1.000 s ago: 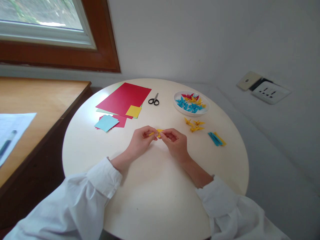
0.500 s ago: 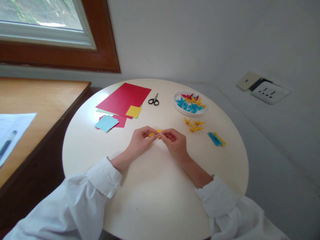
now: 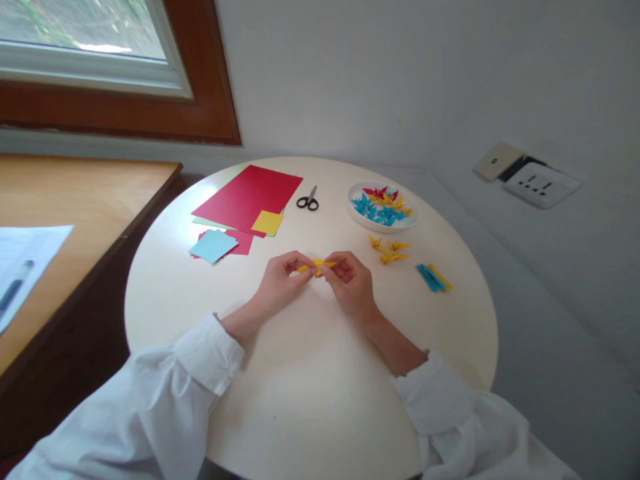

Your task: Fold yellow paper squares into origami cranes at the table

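Between my fingertips, over the middle of the round white table (image 3: 300, 400), is a small yellow paper crane (image 3: 320, 265) with pointed ends out to both sides. My left hand (image 3: 285, 277) pinches it from the left, thumb against fingers. From the right, my right hand (image 3: 353, 283) has thumb and forefinger closed on it. Fingers cover part of the paper. To the right lie several finished yellow paper cranes (image 3: 393, 257). Behind them a white dish (image 3: 354, 217) holds blue, yellow and red cranes.
Folded blue and yellow paper strips (image 3: 431, 277) lie at the right. Black-handled scissors (image 3: 307, 202) rest at the back, near a large red sheet (image 3: 247, 197) with a yellow square (image 3: 267, 223) on it. Light blue squares (image 3: 214, 246) are stacked at left. A wooden desk (image 3: 100, 193) stands beyond.
My right hand has shifted slightly up and its fingertips have moved a little off the middle, so more of the yellow paper crane shows. My left hand stays nearly still.
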Demonstrator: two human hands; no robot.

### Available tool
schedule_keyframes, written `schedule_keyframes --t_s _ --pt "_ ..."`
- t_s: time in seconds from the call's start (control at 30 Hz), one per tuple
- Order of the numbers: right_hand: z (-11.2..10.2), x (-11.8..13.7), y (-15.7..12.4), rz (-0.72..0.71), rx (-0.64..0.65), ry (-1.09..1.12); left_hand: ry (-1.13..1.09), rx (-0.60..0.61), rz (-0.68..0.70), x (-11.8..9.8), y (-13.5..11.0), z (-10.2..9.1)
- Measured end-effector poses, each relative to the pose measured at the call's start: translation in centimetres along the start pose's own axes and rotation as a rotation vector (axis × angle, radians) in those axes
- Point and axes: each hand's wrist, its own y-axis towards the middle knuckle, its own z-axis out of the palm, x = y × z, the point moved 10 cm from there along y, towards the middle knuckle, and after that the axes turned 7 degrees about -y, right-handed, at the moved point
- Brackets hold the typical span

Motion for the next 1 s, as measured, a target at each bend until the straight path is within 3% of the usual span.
schedule_keyframes --t_s 0.4,0.63,1.0 --pt "0.0 -0.7 0.3 0.091 0.016 0.050 -0.034 -0.005 -0.052 0.4 -0.1 0.0" --pt "0.8 -0.7 0.1 0.098 0.151 -0.235 -0.093 0.080 -0.042 1.0 -0.1 0.9" --pt "0.1 -0.4 0.1 0.105 0.086 -0.208 -0.298 0.143 -0.157 1.8 -0.3 1.7"
